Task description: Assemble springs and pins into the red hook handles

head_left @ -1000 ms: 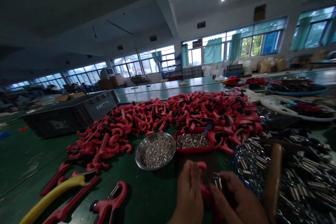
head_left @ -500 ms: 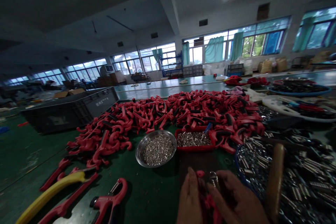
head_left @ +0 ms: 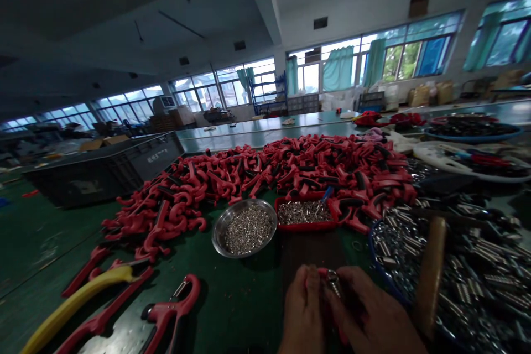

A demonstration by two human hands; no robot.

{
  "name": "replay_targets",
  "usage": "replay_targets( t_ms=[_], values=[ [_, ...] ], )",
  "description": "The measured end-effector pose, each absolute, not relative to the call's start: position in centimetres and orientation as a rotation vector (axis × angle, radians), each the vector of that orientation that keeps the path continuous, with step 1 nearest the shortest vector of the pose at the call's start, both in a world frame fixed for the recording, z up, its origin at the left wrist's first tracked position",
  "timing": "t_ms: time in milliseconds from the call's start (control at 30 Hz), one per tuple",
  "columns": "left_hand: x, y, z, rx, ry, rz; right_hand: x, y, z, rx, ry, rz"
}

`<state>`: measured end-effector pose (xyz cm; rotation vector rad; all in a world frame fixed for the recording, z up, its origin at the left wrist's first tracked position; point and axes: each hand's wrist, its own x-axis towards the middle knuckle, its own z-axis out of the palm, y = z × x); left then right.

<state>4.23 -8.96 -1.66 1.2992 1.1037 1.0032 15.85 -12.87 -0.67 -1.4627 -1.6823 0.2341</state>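
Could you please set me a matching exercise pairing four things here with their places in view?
Things
1. Silver piece
2. Red tray
3. Wooden handle
4. Dark crate

Places in the picture
A. Left of the red pile
B. Right of the right hand
C. Beside the steel bowl
D. Between left hand and right hand

Pairs: 1-D, 2-C, 3-B, 4-A

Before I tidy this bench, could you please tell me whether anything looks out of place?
Only the curved yellow piece, front left, looks odd: a lone yellow thing beside red parts, though it may belong there. Nothing looks clearly damaged.
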Motion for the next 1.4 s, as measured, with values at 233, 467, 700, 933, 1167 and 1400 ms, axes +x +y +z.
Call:
replay_targets(
  t_ms=[233,467,700,933,1167,1400],
  values=[
    [4.0,-8.4,-0.8,1.303,1.033,0.988,16.5,-13.2,-0.7,-1.410,-1.648,0.115],
    [4.3,-8.9,-2.0,1.327,1.102,0.962,16.2,-13.0,-0.8,-1.478,-1.705,0.164],
    [3.9,-8.6,-0.8,1.320,1.029,1.001,16.3,-13.5,-0.9,-1.424,-1.679,0.052],
    [3.8,-8.7,-1.0,1.275,1.018,0.991,16.0,-13.4,-0.9,-1.462,-1.691,0.187],
    [4.0,-8.9,-1.4,1.359,1.057,0.973,15.5,-13.3,-1.6,-1.491,-1.674,0.290],
    [3.7,-8.8,-1.2,1.282,1.035,0.998,15.7,-12.8,-2.7,-1.492,-1.667,0.262]
  ],
)
